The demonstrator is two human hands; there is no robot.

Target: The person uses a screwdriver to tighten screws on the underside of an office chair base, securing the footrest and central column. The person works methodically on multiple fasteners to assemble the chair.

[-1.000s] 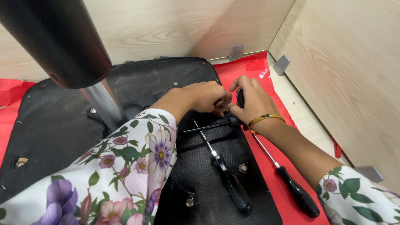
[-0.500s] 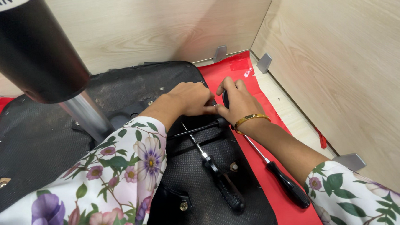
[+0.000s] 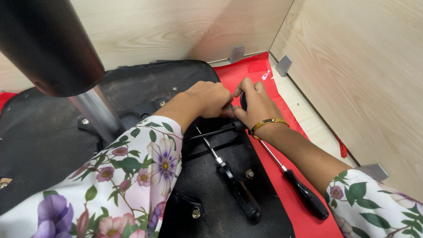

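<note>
Left hand (image 3: 210, 99) pinched at chair-seat underside (image 3: 39, 142) edge, grip contents hidden. Right hand (image 3: 255, 103) touching it, grip curled, contents indiscernible. Two screwdrivers (image 3: 237, 187) (image 3: 302, 194) parked below grips on seat and red mat (image 3: 318, 229), within reach.

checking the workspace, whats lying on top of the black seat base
One black-handled screwdriver lies on the black seat base, beside a thin black lever. Both hands, left hand and right hand, rest there too, covering whatever small part they pinch.
</note>
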